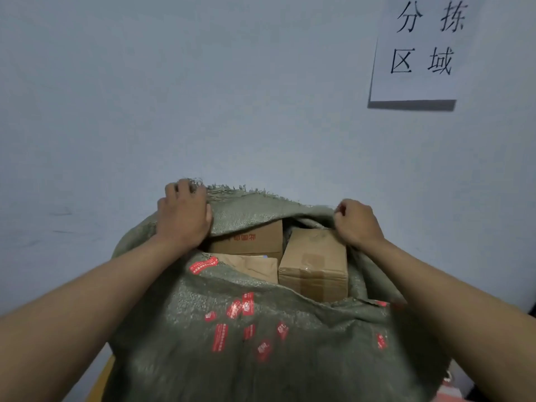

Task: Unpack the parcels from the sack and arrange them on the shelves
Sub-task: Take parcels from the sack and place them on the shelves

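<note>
A large grey-green woven sack [261,343] with several red stickers stands open in front of me. My left hand [185,216] grips the frayed far rim of the sack at its left. At the right side my right hand [356,221] pinches the rim. Inside the mouth lie cardboard parcels: a taped brown box [314,265] at the right, a box with red print [249,236] behind it at the left, and a brown paper parcel [249,265] in front. The lower parts of the parcels are hidden by the sack.
A pale blue-grey wall [203,97] rises right behind the sack. A white paper sign [420,50] with black characters hangs on it at the upper right. Something orange shows at the bottom left edge [101,378], and something red and white at the bottom right [446,396].
</note>
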